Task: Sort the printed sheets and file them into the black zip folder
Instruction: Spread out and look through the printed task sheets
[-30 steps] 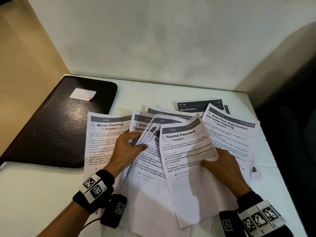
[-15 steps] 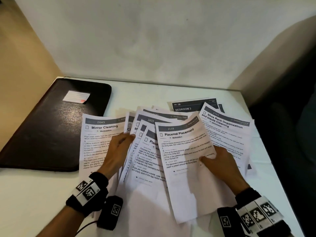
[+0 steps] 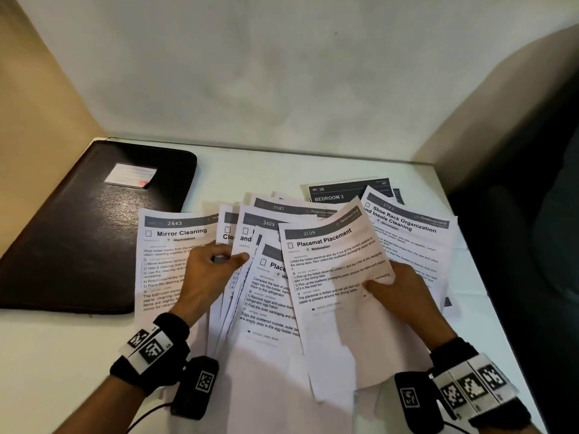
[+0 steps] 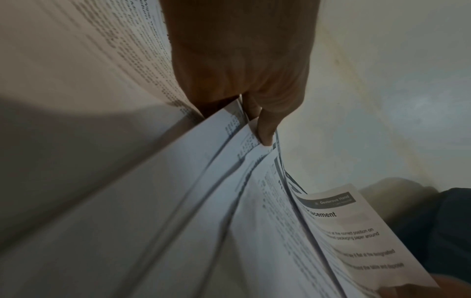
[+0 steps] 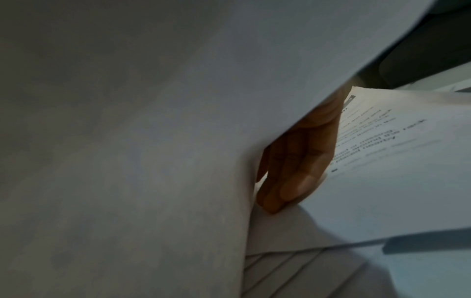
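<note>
- Head: I see the left hand (image 3: 210, 270) pinching the edges of fanned printed sheets (image 3: 266, 277); the right hand (image 3: 404, 292) grips the "Placemat Placement" sheet (image 3: 332, 277), thumb on top. Black zip folder (image 3: 87, 227) lies shut at the table's (image 3: 47, 355) far left, beside the sheets.
- Left wrist: fingers (image 4: 265, 129) curled onto sheet edges.
- Right wrist: fingers (image 5: 295, 169) under the lifted sheet, over another.

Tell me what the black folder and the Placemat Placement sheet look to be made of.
Black folder: probably leather or faux leather, with a matte, faintly grained surface and soft rounded corners. Placemat Placement sheet: thin white printer paper, matte, curling where it is lifted.
</note>
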